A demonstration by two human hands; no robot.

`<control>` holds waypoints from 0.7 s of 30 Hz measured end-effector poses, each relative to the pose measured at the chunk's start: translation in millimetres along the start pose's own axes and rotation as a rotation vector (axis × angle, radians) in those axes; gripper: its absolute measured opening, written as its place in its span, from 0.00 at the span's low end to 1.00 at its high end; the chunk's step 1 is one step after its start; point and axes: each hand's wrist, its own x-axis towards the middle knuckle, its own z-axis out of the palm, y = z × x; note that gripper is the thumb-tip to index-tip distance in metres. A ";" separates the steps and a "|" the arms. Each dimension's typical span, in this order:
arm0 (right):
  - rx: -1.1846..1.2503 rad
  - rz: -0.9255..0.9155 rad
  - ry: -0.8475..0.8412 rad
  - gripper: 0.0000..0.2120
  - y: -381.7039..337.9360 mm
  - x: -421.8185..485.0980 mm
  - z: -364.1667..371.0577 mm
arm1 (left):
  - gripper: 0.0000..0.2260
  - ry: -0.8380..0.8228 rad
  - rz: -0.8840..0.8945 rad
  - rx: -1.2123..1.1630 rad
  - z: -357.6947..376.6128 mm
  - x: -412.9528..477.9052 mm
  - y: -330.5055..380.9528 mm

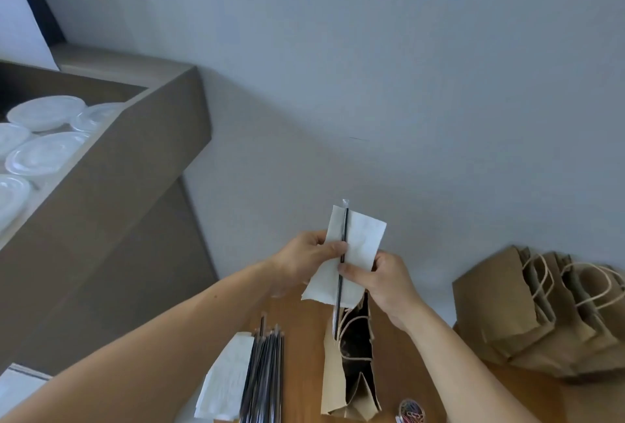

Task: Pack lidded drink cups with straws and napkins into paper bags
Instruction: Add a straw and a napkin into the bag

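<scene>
From the head camera we see both hands raised together ahead of us, sharing one bundle. Our left hand (309, 253) grips the left edge of a white napkin (367, 236), with the thumb pressed on its face. Our right hand (384, 279) pinches a dark wrapped straw (344, 229) against the napkin with its thumb. Neither hand is free.

The straw lies along the napkin's length, its long axis running almost straight away from us. Its upper tip stands beyond the fingers and its lower end points back toward us.

Just below the hands, on our side of them, an open paper bag (333, 388) shows its dark mouth. The straw's lower end reaches the rim by the handle, though we cannot tell whether it is inside. We judge the coming move to be a straight slide along that axis, with the right hand nearer the mouth.

Left of the hands and nearer us lie spare straws (263, 372) and spare napkins (226, 378). To the right are stacked bags (527, 314), and far left are white lids (44, 152) in a box (135, 169).
</scene>
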 end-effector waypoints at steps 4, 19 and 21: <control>0.050 -0.011 0.034 0.08 1.3 -4.8 -16.5 | 0.09 -0.026 -0.034 0.047 18.0 9.3 -0.2; -0.265 0.069 0.435 0.10 43.3 51.0 -42.6 | 0.37 -0.156 -0.490 0.698 32.6 5.7 -147.3; -0.312 0.070 0.417 0.08 52.3 54.8 -27.4 | 0.34 -0.060 -0.498 0.703 46.7 10.1 -156.4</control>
